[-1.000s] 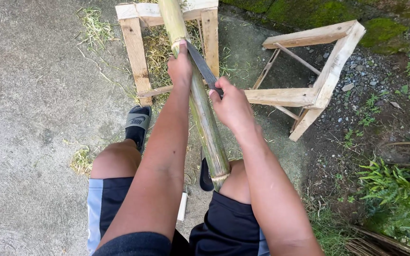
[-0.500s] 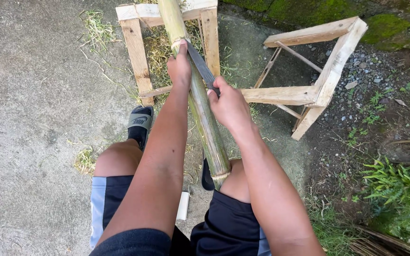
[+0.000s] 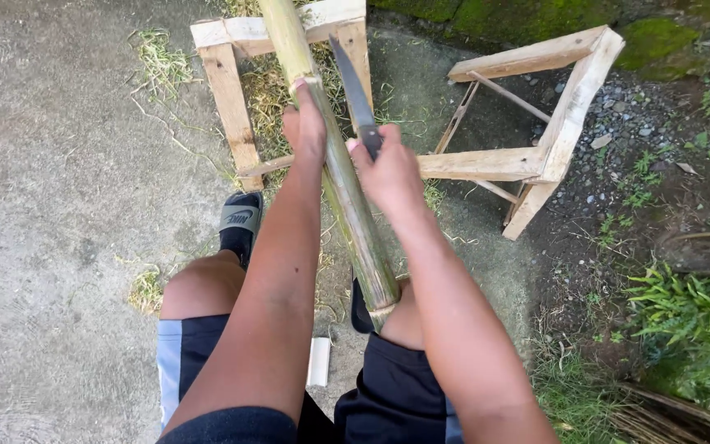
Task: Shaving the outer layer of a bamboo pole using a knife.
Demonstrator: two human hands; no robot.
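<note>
**Bamboo pole held between the knees, blade raised beside it**

The bamboo pole (image 3: 347,181) runs slantwise through the middle of the view, its near cut end down between the person's knees and its far end leaning up onto the top rail of a rough wooden frame (image 3: 228,99). The stalk is green with paler, stripped patches along its length.

The left hand (image 3: 306,131) is closed on the pole from the left side, a little below the frame's rail, fingers wrapped over the stalk. The right hand (image 3: 388,168) is fisted tightly round the handle of a knife (image 3: 353,86). The dark blade points up and away from the person, just to the right of the pole; whether its edge touches the bamboo cannot be told from this angle.

A second wooden frame (image 3: 536,156) lies tipped on its side to the right, on gravel and dirt. Dry grass cuttings (image 3: 269,90) are scattered under and around the first frame. The person wears dark shorts (image 3: 396,386) with a pale side panel, and a dark slide sandal (image 3: 240,218) shows on the left foot, planted on the concrete ground (image 3: 51,205). Green plants (image 3: 692,312) grow at the lower right, and moss-covered stone (image 3: 527,20) lines the top edge.
</note>
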